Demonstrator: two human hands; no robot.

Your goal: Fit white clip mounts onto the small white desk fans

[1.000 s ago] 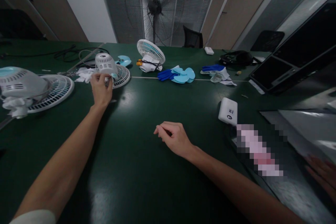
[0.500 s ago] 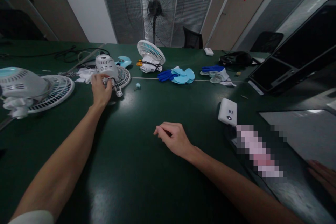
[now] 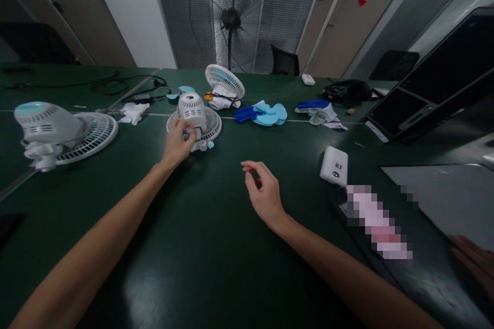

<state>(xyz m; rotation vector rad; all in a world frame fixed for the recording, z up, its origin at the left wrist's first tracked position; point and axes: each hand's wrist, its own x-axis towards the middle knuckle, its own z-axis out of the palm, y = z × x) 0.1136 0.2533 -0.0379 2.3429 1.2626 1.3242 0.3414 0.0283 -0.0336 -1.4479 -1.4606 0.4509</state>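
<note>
left hand [image 3: 176, 141] pinches the small fan [image 3: 194, 115], upper middle of frame.
right hand [image 3: 264, 193] hovers half-curled, holding nothing, centre.

Your small white fan [image 3: 194, 115] lies grille-down on the green table [image 3: 216, 226], motor housing up, with a light-blue piece just beside it.

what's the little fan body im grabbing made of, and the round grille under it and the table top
Fan body at the left hand: likely moulded plastic, matte white, with slotted vents. Round grille: probably the same white plastic, thin ribs. Table top: dark green, glossy, reflecting the ceiling lights; perhaps laminate or painted board.
</note>
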